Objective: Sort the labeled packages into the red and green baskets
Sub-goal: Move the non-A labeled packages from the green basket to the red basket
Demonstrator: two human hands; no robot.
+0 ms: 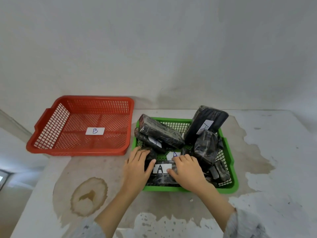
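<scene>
A green basket (229,188) at centre right is piled with several black-wrapped packages bearing white labels. At its front lies a package with an "A" label (161,169); my left hand (137,169) grips its left end and my right hand (187,170) rests on its right side. A tall package marked "A" (205,124) leans at the back right. Another long package (161,133) lies across the back left, over one with a partly hidden label (155,142). The red basket (42,127) to the left holds only a white "B" label (95,131).
Both baskets stand on a stained pale table against a grey wall. A brown ring stain (89,196) marks the surface in front of the red basket. The table's left edge (30,191) drops away to the floor.
</scene>
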